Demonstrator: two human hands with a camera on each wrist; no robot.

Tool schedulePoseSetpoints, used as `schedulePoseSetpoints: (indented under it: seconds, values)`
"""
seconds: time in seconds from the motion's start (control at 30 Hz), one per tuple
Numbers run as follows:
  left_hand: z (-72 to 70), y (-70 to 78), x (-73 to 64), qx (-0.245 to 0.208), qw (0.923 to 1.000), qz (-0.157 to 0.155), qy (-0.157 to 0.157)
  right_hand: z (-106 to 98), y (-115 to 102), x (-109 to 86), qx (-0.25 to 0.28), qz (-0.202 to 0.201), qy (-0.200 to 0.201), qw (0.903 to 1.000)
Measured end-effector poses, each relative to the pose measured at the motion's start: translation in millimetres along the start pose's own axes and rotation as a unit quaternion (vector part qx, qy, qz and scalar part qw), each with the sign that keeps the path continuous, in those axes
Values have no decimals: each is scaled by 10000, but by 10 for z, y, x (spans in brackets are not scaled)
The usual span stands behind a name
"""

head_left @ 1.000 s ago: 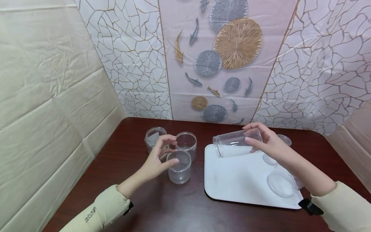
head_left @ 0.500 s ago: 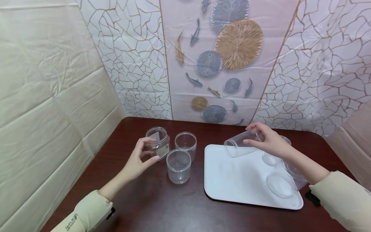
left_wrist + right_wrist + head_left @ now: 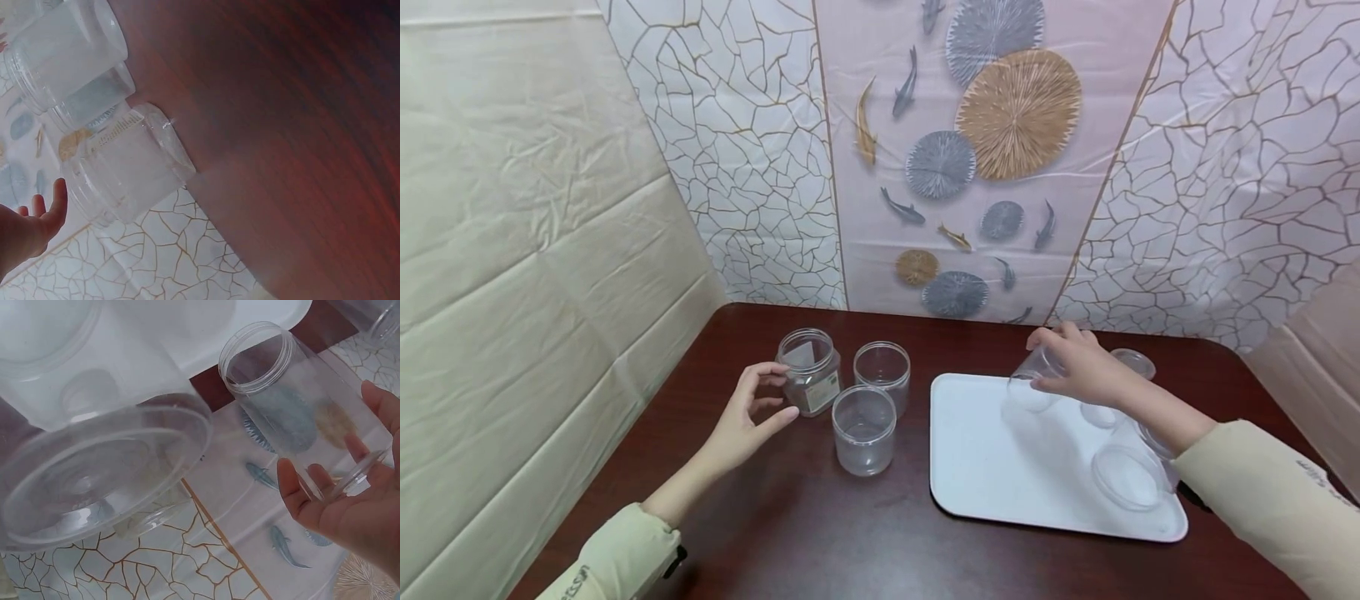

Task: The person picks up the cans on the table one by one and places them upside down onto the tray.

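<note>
My right hand [image 3: 1086,367] grips a clear plastic jar [image 3: 1028,385] by its base end. Its open mouth tips down over the back of the white tray [image 3: 985,483]. In the right wrist view, the fingers curl round the base of this tall jar [image 3: 281,394], which has a threaded neck. My left hand [image 3: 741,425] is beside an open clear jar with a label [image 3: 820,387], fingers spread and holding nothing. The left wrist view has the left hand [image 3: 28,231] just off the rim of that labelled jar [image 3: 134,165].
Two more open clear jars stand upright on the dark table, one in front [image 3: 865,450] and one behind [image 3: 891,387]. Several clear containers lie at the tray's right side, including one on its side [image 3: 1127,479]. A patterned cloth [image 3: 955,208] hangs behind the table.
My left hand has moved left from the front jar to beside the labelled jar, then slightly away from it. The right hand's jar has turned from nearly level to mouth downward.
</note>
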State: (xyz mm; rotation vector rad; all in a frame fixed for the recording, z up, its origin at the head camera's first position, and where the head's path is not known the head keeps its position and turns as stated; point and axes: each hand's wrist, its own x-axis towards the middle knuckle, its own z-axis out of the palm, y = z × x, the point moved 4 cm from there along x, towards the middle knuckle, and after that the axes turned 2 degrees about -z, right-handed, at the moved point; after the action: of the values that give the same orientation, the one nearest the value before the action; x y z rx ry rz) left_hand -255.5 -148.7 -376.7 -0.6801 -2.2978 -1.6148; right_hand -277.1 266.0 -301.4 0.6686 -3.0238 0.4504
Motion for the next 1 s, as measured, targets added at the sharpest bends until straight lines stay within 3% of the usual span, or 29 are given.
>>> schedulePoseSetpoints:
  seconds: [0.37,1.0]
  values:
    - [16,4,-22,39,10000,-11,-27,64,158,184,-481,-173,-406,9979]
    - [54,50,-4,31,9998,36,-190,196,287,434,-654,373,-1202,9899]
